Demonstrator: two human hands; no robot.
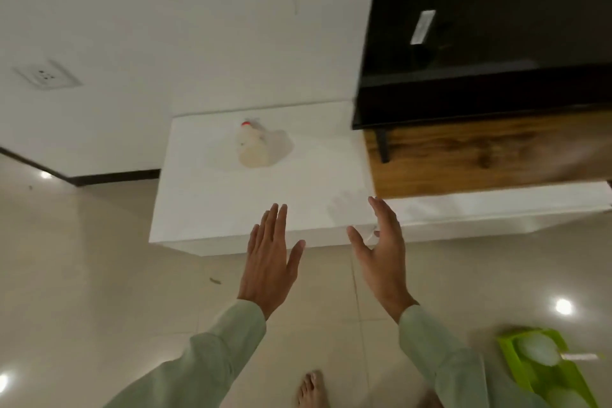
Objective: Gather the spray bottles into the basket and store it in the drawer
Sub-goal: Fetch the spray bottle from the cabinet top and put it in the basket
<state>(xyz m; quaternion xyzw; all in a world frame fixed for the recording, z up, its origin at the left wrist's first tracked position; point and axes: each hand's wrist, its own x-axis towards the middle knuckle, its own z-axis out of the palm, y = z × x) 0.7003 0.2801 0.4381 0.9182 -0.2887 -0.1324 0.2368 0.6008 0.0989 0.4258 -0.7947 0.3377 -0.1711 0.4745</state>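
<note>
A pale translucent spray bottle (252, 146) with a red collar and white trigger stands on the white cabinet top (212, 205), near its back. My left hand (270, 258) and my right hand (381, 252) are both held flat and empty over the cabinet's front edge, fingers apart, well short of the bottle. At the bottom right a green basket (506, 346) sits on the floor with pale bottles lying inside it, partly covered by my right sleeve. Any drawer is hidden from this angle.
A black TV (480, 26) stands on a wooden unit (480, 156) right of the white cabinet. A wall socket (44, 76) is at the left. Glossy beige floor tiles (82, 275) surround the cabinet; my bare foot (311, 389) shows at the bottom.
</note>
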